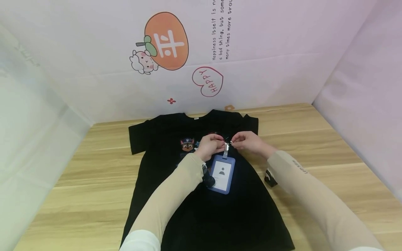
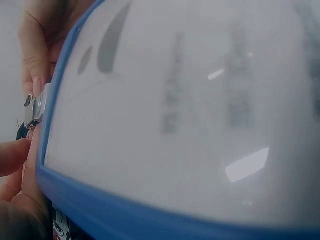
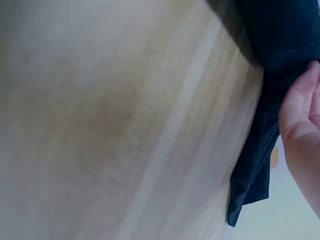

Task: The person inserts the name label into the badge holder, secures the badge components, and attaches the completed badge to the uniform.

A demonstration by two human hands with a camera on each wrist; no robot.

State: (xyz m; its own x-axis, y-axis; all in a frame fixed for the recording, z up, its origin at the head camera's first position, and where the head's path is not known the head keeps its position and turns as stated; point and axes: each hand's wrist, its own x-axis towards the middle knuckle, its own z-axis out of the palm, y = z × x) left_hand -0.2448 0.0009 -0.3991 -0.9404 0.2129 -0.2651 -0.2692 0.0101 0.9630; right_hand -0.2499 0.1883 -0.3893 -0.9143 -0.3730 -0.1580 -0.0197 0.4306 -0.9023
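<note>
A blue badge holder (image 1: 232, 167) with a white card lies on a black T-shirt (image 1: 201, 216). From its top a clear strap leads to a shiny metal clip (image 1: 226, 147), seen edge-on in the left wrist view. My left hand (image 1: 210, 146) pinches the clip from the left. The fingers of my right hand (image 1: 247, 142) pinch a small shiny part beside it. Curled fingers hide where the clip meets the cloth. In the left wrist view the badge's card fills most of the picture, blurred.
The shirt lies flat on a wooden table (image 1: 88, 181), sleeves spread, a cartoon dog print (image 1: 187, 144) on its chest. White printed cloth (image 1: 267, 52) hangs behind the table and at both sides. Dark wrist devices sit under both forearms.
</note>
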